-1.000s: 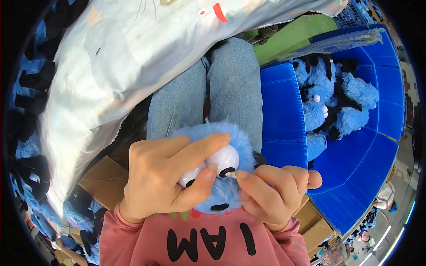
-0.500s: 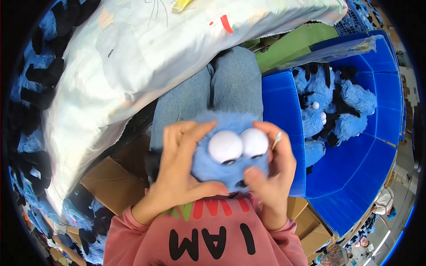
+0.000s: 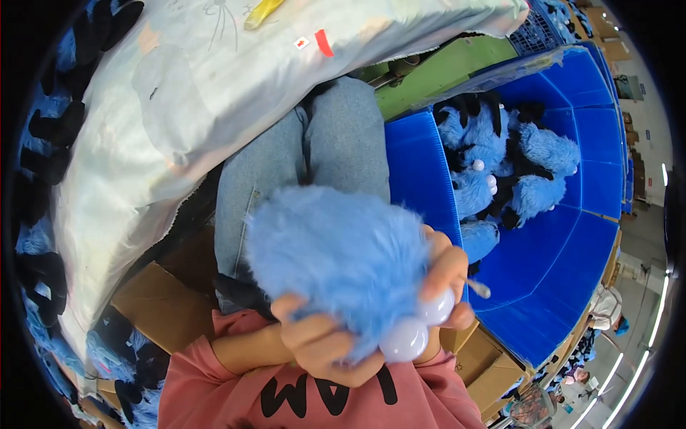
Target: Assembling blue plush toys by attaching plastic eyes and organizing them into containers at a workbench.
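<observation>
A blue furry plush toy [image 3: 336, 250] with two bulging white eyes [image 3: 404, 339] is held in front of my chest, above my lap. Its furry side faces up, and the eyes point down toward my lower right. Curled around the toy's near edge are the fingers of my left hand [image 3: 325, 343], closed on the fur. My right hand [image 3: 446, 268] grips the right side close beside the eyes. A cotton swab [image 3: 477, 287] sticks out from between the right fingers, its white tip pointing right. Both thumbs are hidden.
At my right stands a blue box [image 3: 550, 279] with several similar plush toys [image 3: 539, 150] inside. A white-covered worktable [image 3: 193, 93] curves across the front and left. More blue-and-black plush pieces [image 3: 43, 193] lie at the far left. Cardboard [image 3: 157, 304] sits beside my legs.
The toy has been turned over: its eyes faced up in the middle before and now tip down at the lower right. Both hands have shifted their hold along with it.
</observation>
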Demonstrator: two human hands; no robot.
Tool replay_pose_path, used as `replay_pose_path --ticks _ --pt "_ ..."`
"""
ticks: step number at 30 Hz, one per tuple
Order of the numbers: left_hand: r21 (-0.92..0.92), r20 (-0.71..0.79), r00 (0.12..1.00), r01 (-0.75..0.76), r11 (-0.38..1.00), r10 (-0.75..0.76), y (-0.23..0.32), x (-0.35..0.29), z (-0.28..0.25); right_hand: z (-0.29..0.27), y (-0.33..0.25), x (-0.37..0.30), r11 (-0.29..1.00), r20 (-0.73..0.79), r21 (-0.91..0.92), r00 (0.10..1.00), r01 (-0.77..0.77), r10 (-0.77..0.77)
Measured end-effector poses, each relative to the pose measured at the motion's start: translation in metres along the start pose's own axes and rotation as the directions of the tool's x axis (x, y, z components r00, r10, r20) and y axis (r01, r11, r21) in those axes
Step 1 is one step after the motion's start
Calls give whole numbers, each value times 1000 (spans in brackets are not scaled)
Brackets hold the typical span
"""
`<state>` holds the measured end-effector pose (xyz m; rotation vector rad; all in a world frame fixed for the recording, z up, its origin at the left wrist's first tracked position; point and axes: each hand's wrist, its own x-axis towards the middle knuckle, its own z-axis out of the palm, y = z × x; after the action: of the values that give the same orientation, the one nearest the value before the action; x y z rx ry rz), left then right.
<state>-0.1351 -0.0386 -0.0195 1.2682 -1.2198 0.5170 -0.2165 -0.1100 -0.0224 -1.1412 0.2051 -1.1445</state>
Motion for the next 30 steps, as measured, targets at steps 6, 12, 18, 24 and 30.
replay_pose_path --ticks 6,12,18,24,30 --pt "318 -493 870 172 932 7 19 -25 31 -1 -2 12 952 209 262 954 156 -214" --pt "198 -337 899 357 913 -279 20 -33 3 21 -9 4 948 -45 317 999 34 -21" --pt "-10 -651 759 -5 1000 -3 -23 -21 19 30 4 11 985 -57 117 991 130 -124" --pt "273 -414 910 165 948 -39 -28 -26 1 24 -3 16 992 105 -87 991 88 -79" --pt "-145 -228 972 32 989 -65 -22 20 -11 34 -22 11 982 -83 -187 996 -42 27"
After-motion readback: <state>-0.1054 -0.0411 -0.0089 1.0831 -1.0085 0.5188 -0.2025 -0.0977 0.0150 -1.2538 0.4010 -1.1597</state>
